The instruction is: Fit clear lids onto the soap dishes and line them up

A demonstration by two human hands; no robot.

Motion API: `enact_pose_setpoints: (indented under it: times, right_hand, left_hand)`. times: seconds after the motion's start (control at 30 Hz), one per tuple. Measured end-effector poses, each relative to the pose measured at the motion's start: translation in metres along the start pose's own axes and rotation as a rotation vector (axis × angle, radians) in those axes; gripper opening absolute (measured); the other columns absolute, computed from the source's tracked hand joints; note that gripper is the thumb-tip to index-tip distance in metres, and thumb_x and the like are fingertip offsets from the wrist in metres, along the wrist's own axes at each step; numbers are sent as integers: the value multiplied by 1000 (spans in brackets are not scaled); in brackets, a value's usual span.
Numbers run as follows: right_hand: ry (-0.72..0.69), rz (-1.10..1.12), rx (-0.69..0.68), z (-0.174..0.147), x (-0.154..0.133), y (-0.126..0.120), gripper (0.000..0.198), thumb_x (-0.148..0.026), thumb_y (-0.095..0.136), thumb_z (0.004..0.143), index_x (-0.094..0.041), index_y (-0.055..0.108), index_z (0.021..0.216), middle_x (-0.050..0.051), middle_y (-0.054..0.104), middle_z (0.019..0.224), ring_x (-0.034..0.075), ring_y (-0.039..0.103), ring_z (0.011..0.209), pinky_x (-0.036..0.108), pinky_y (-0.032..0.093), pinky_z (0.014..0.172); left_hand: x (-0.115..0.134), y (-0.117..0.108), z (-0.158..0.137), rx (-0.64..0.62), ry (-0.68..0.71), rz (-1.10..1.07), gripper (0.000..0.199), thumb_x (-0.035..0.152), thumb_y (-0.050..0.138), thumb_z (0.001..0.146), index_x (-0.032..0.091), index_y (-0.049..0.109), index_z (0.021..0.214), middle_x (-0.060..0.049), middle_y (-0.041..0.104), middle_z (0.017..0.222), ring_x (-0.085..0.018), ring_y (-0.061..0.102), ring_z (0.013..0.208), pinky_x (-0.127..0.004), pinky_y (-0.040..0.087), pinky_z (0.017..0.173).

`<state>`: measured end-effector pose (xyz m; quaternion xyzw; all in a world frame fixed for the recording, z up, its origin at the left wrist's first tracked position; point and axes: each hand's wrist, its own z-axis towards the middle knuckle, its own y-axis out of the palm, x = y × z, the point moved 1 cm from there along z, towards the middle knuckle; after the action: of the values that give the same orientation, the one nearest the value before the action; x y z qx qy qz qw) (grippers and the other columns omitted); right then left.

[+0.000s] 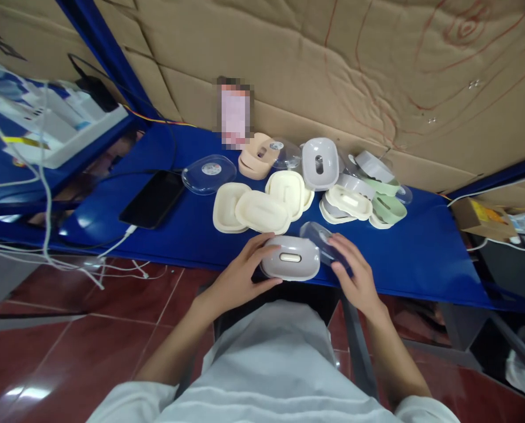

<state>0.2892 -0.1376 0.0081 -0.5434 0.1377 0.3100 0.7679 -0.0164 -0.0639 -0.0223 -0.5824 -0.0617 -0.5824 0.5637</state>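
Left hand: half curled round the left end of the grey box (304, 270), fingers on the far side and thumb on the near side; left hand (247, 264) has hold of it.
Right hand: partly closed, fingers and thumb at the right edge of a clear lid (317, 236); right hand (354, 273) appears to pinch it.
Grey box: at the table's near edge, slot facing up, something pale showing in it.
Clear lid: tilted, just beyond the box's right end; whether they touch is unclear.
Good handling: steady the box low on its walls, leaving its rim free; grip the lid lightly by its edge, level it and match the long sides before any pressing, since a skewed lid could slip.
Beyond: cream trays (262, 212), then a peach box (250, 166) and green boxes (392, 214).
Table: blue (412, 252); phone (151, 200) to the left.
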Motion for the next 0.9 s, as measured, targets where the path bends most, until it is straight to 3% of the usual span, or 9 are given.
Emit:
enact_pose_setpoints:
  times: [0.13,0.3,0.5,0.73,0.8,0.9]
  right_hand:
    - [-260,-121,-207,7,-27,21,56,-29,54,111,-32,44,167,9,48,169,30,38,162,61,38,131]
    - [-396,-291,-190,14,-32,40,58,-33,59,110,-27,46,166,11,51,167,32,36,163,63,37,132]
    - [-513,-319,-214,15,-26,35,54,-31,63,108,-25,53,160,10,57,163,31,38,162,64,32,134]
    - [-399,-320,-266,9,-21,35,55,-39,67,106,-34,55,159,8,55,164,34,37,162,63,40,130]
    - [-361,-329,-228,-4,-13,28,59,-38,69,104,-36,53,161,9,56,163,35,41,160,62,44,126]
    - [-264,-387,-112,-37,9,4,69,-36,72,102,-37,45,165,11,57,161,38,46,156,62,50,120]
  left_hand:
    - [-5,2,0,14,-20,-18,88,41,82,95,36,31,167,-13,44,167,-34,46,156,-57,45,128]
    - [-6,0,0,6,-63,-23,89,45,83,94,39,33,167,-12,45,166,-37,48,154,-60,46,127]
    - [-8,-2,1,-9,-60,-29,85,48,84,92,38,40,164,-12,49,160,-35,52,149,-58,47,126]
    - [-5,-3,-1,-18,-1,-6,84,44,83,94,37,39,164,-13,48,159,-33,55,146,-55,51,123]
    - [-4,-2,-4,38,52,39,78,41,81,96,35,41,163,-14,47,160,-32,55,146,-53,52,122]
    - [-4,-3,-5,220,124,229,62,29,73,102,32,48,158,-15,51,158,-33,54,146,-53,49,121]
